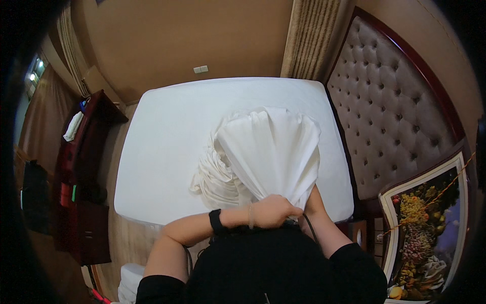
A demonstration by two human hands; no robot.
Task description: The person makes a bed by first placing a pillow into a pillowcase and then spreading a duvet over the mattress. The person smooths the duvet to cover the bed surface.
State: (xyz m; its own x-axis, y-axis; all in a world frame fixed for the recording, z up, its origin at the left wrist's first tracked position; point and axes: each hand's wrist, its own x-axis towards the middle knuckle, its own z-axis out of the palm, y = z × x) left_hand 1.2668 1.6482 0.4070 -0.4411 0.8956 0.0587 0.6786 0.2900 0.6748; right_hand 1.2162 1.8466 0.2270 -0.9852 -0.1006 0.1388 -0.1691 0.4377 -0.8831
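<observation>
A large piece of white bed linen (pixel 271 148), possibly a duvet cover, lies gathered on the near side of the mattress (pixel 163 148). My left hand (pixel 275 211) grips its near edge close to my body. From there the fabric fans out away from me in pleats. My right forearm (pixel 322 224) reaches forward at the right of the cloth, and the right hand is hidden behind or inside the fabric. More of the linen is heaped in loose folds to the left of the fanned part. The mattress has a smooth white covering.
A tufted headboard (pixel 383 106) borders the bed on the right, near a framed fruit picture (pixel 425 231). A dark red wooden desk (pixel 81 159) stands at left, with a folded white cloth (pixel 73 126) on it. A beige curtain (pixel 313 38) hangs at the back.
</observation>
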